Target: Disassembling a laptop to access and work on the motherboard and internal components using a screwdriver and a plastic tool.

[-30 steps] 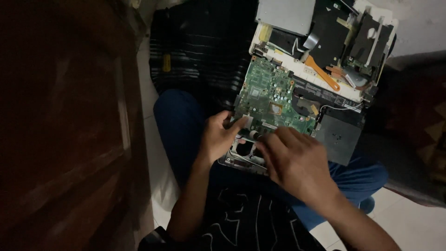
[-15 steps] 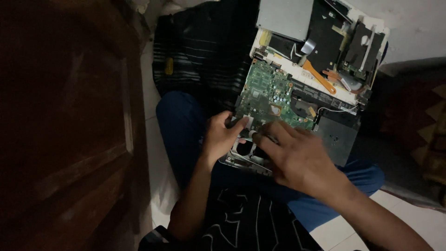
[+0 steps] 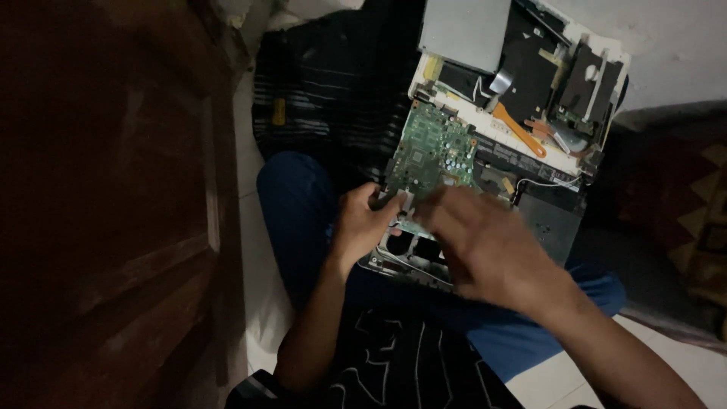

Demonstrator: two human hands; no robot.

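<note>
- While the person sits with an opened laptop [image 3: 485,174] across the lap, the left hand [image 3: 362,223] rests at the near left corner of the green circuit board [image 3: 430,155], its fingers [image 3: 382,198] curled narrow and pinching that board's lower edge.
- The right hand [image 3: 492,246] lies over the near part of the laptop, just right of the left hand; it is blurred, its fingers [image 3: 443,208] look loosely spread toward the board's near edge, and I cannot tell whether they hold anything.
- The circuit board sits in the middle of the laptop's open shell, tilted, with the bare frame and its dark cut-outs [image 3: 413,250] showing just below it between the two hands.
- Beyond the board lies the white inner case [image 3: 522,148], with an orange strip [image 3: 519,129] slanting across it and black parts above.
- A flat grey metal plate [image 3: 462,30] lies at the far end of the laptop.
- A dark striped cloth [image 3: 333,98] lies on the floor to the left of the laptop, beside a brown wooden door [image 3: 113,212].
- The person's blue trousers [image 3: 291,197] show beneath the laptop.
</note>
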